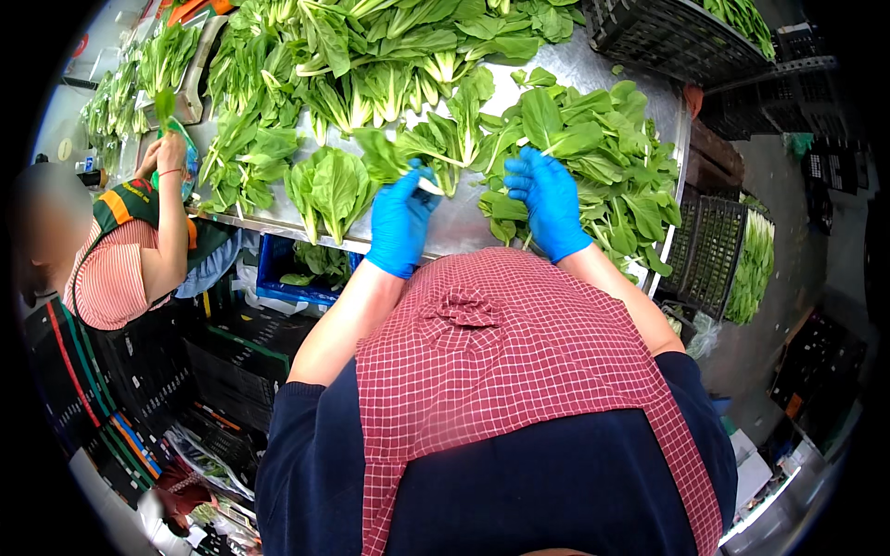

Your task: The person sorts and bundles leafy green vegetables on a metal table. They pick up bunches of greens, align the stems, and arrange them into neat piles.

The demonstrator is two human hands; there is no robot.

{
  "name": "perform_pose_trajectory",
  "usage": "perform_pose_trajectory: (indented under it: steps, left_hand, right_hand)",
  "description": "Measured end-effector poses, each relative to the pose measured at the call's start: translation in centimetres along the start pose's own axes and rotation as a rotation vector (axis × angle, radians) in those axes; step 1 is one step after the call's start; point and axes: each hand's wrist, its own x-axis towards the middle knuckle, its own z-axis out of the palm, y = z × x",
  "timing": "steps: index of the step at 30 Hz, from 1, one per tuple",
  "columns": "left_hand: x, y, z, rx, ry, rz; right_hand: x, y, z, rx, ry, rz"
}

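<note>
My left hand [400, 226], in a blue glove, grips a leafy green [381, 156] by its pale stem, above the front of the metal table [459, 229]. The leaves point up and to the left, and the stem's cut end shows between thumb and fingers. A flat bunch of the same greens [330, 187] lies just left of that hand. My right hand [546, 201], also gloved in blue, is at the left edge of a loose pile of greens [619, 181]. Its fingers are half curled and apart, with nothing seen in them. A few separate stalks [452, 135] lie beyond, between both hands.
Heaped greens [389, 35] cover the far side. At the left, a co-worker [125, 250] handles a bag beside a weighing scale [195, 76]. A black crate [667, 42] stands far right. Below the table's front edge is a blue bin [278, 267] with leaves. Another crate [706, 254] stands right.
</note>
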Motion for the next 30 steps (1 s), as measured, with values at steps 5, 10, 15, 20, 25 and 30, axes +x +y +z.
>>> perform_pose_trajectory:
  steps: [5, 10, 15, 20, 25, 30]
  left_hand:
    - [0.6, 0.3, -3.2, -0.149, 0.115, -0.074]
    - [1.3, -0.1, -1.2, -0.049, 0.082, -0.065]
    - [2.5, 0.0, 0.6, 0.213, 0.036, -0.039]
    - [1.6, 0.1, 3.6, 0.276, -0.08, 0.046]
    - [1.4, 0.3, 4.1, 0.175, -0.146, 0.119]
    - [1.1, 0.2, 4.7, 0.155, -0.261, 0.06]
  right_hand:
    - [2.0, 1.4, 0.9, -0.369, -0.274, 0.258]
    - [6.7, 5.9, 2.7, -0.22, -0.167, 0.328]
    - [4.1, 4.0, 4.1, -0.342, -0.223, 0.044]
    - [2.0, 3.1, 3.5, -0.554, -0.37, -0.243]
    - [1.0, 1.0, 3.2, -0.126, -0.354, 0.062]
    - [0.9, 0.8, 2.3, -0.271, -0.373, -0.015]
